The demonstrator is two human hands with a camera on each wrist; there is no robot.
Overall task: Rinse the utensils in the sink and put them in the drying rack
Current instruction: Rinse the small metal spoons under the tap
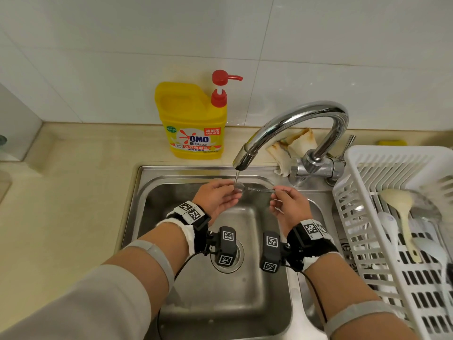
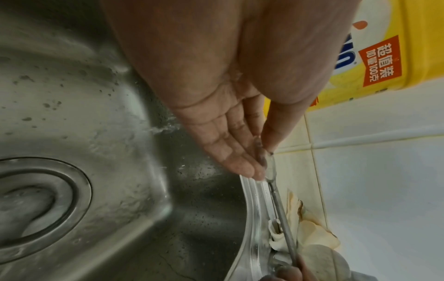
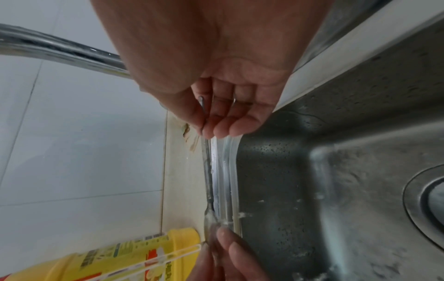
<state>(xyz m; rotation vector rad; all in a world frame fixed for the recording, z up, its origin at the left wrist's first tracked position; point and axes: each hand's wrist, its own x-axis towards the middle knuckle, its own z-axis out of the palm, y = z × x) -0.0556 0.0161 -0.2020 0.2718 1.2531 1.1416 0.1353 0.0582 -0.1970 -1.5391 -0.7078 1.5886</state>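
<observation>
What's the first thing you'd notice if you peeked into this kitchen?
Two hands, left hand and right hand, hold a metal spoon under water running from the faucet over the sink. Behind stands a yellow detergent bottle.

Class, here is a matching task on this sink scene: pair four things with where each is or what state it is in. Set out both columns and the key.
Things:
1. spoon
2. detergent bottle
3. rice paddle
4. stained cloth

Places or states:
A. lying in the white drying rack
B. crumpled behind the tap
C. held under running water by both hands
D. standing on the counter behind the sink

Pairs: 1-C, 2-D, 3-A, 4-B
</observation>
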